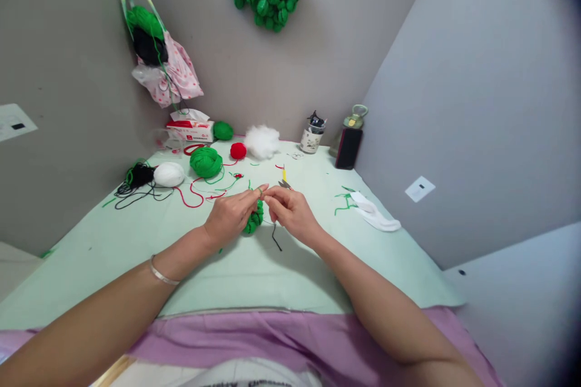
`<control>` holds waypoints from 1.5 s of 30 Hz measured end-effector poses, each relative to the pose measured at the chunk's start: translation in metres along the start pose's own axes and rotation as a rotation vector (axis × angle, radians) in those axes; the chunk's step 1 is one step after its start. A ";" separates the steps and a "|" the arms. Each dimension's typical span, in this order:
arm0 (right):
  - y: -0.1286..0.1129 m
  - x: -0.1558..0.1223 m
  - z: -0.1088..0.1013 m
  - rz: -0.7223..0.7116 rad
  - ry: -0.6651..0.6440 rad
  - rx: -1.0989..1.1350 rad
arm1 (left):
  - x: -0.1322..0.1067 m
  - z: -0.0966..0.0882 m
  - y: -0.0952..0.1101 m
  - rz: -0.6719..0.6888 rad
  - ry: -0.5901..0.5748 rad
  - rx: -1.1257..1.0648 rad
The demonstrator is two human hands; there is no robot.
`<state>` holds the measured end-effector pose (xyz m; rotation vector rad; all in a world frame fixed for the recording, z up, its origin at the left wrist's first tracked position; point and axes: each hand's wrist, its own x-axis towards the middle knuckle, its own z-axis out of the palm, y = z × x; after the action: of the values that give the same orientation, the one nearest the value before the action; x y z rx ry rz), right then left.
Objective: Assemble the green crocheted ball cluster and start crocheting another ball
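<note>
Midway between the left and right edges of the pale green covered table (218, 290), a bumpy dark-green piece of yarn work (253, 222) sits beneath the bare left hand (229, 213), whose fingers are bent and gripping it. The bare right hand (290, 210) has its fingers curled up against the left fingertips; whether it pinches anything I cannot tell. A short black thread (276, 240) hangs just below it. Toward the left edge lie a loose black yarn tangle (140, 175), an oval white yarn ball (169, 174) and a round green yarn ball (206, 162). Near the back edge are a small red yarn ball (238, 150) and fluffy white stuffing (262, 143). A black phone (348, 149) stands at the back right corner.
</note>
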<state>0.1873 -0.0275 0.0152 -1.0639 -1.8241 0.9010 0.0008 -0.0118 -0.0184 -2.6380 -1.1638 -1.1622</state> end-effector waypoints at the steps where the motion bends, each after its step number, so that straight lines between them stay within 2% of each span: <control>1: 0.001 0.000 0.000 -0.015 0.004 -0.024 | 0.000 0.000 0.000 -0.002 -0.007 0.007; 12: 0.001 0.002 0.000 -0.006 0.011 -0.054 | 0.001 0.000 0.000 -0.045 -0.056 -0.025; 16: 0.003 0.005 0.000 0.081 -0.017 0.062 | 0.000 0.002 -0.002 -0.033 -0.073 0.042; 20: 0.002 0.006 0.000 0.105 -0.017 0.075 | 0.000 0.004 -0.002 0.009 -0.088 0.083; 30: 0.011 0.010 0.000 0.112 0.006 0.066 | 0.004 0.010 0.000 0.106 0.009 0.181; 40: 0.017 0.013 0.000 0.137 0.060 0.151 | 0.005 0.009 0.003 0.091 -0.013 0.147; 45: 0.016 0.013 -0.002 0.152 -0.007 0.173 | 0.004 0.009 0.002 0.110 -0.061 0.189</control>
<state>0.1903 -0.0096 0.0058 -1.1008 -1.6543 1.1319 0.0099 -0.0077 -0.0219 -2.5739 -1.0636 -0.9112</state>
